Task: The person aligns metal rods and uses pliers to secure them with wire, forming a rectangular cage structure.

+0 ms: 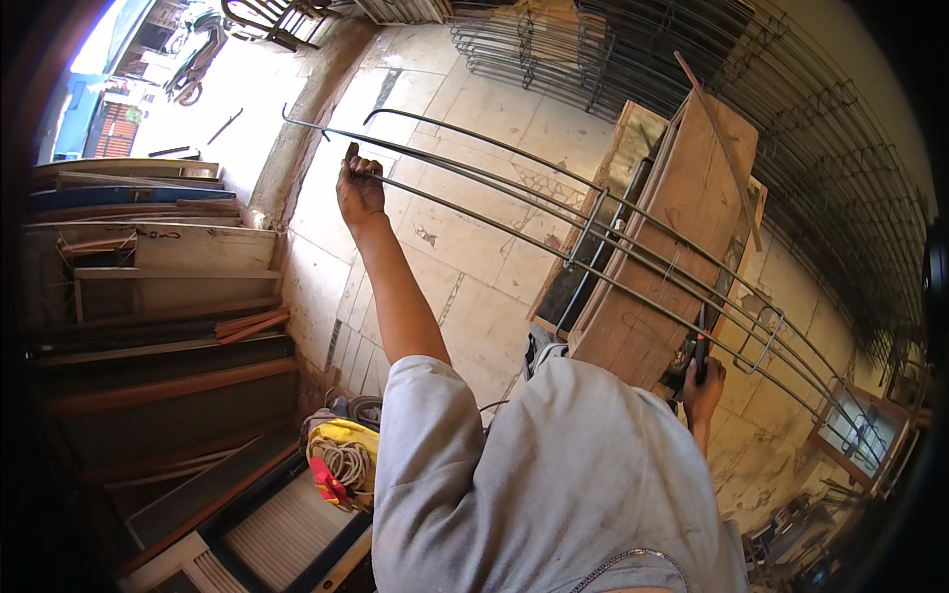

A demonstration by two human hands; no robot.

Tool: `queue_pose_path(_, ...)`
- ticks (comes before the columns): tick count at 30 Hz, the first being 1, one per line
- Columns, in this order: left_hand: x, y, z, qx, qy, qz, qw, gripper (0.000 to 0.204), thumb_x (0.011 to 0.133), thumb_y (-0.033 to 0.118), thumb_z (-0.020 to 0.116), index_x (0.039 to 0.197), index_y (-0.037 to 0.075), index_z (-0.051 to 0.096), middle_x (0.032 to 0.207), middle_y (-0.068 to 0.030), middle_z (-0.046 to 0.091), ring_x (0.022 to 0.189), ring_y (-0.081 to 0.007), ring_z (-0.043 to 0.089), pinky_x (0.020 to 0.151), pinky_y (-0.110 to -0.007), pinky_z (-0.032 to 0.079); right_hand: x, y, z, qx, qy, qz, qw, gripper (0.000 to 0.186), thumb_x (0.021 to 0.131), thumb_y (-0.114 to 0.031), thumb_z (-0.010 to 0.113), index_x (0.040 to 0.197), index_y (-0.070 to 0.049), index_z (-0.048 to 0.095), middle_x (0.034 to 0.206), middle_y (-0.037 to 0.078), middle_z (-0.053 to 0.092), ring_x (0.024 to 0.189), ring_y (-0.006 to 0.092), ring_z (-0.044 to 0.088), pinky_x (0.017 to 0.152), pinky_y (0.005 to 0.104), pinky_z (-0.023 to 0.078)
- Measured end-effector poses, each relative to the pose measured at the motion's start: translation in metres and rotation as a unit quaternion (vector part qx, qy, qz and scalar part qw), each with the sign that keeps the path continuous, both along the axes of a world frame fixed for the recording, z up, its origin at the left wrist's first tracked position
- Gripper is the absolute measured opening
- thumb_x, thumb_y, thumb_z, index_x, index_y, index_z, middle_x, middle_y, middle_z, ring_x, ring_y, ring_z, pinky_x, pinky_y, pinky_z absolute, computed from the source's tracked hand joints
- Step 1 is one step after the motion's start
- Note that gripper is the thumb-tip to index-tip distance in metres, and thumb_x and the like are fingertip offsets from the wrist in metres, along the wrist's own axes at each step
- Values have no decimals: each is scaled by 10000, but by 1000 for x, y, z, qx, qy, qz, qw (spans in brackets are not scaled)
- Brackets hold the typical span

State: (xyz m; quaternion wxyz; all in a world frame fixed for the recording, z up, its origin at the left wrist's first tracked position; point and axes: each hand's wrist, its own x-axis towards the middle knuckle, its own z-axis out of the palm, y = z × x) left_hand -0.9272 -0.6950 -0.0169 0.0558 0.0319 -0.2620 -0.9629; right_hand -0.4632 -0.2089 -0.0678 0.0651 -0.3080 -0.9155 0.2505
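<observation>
A long rebar cage [473, 216] of thin steel rods lies slantwise across a wooden bench [714, 158]. Wire stirrups [760, 342] tie the rods together at intervals, and some rod ends are bent into hooks at the far left. My left hand [362, 190], arm stretched out, is closed around the end of the nearest rod. Close to the bench's near right edge, my right hand [703, 391] grips a tool with a dark and orange handle [701, 346]. The tool's head is hard to make out against the rods.
More rebar cages [830, 148] are stacked at the far right. A thin wooden strip [722, 138] lies over the bench. Wooden boards and frames [158, 257] lean at the left. A yellow bag with rope [351, 457] sits below. A framed pane [863, 435] stands at the right.
</observation>
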Motion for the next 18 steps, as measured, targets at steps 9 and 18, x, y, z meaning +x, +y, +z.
queue_pose_path(9, -6, 5, 3, 34, -67, -8, 997, 341, 988, 196, 446, 1158, -97, 482, 781, -45, 486, 680, -118, 465, 620, -259, 447, 4, 1, -7, 10, 27, 1, 1000, 261, 835, -148, 652, 977, 55, 570, 956, 213, 575, 920, 373, 529, 820, 422, 440)
queue_pose_path(18, -15, 0, 5, -90, -129, 58, 986, 249, 938, 136, 561, 1062, -80, 540, 824, -101, 587, 652, -131, 545, 559, -225, 496, 1, 1, -3, 28, 48, 11, 998, 240, 839, -141, 649, 967, 44, 564, 901, 202, 561, 874, 360, 522, 773, 416, 437)
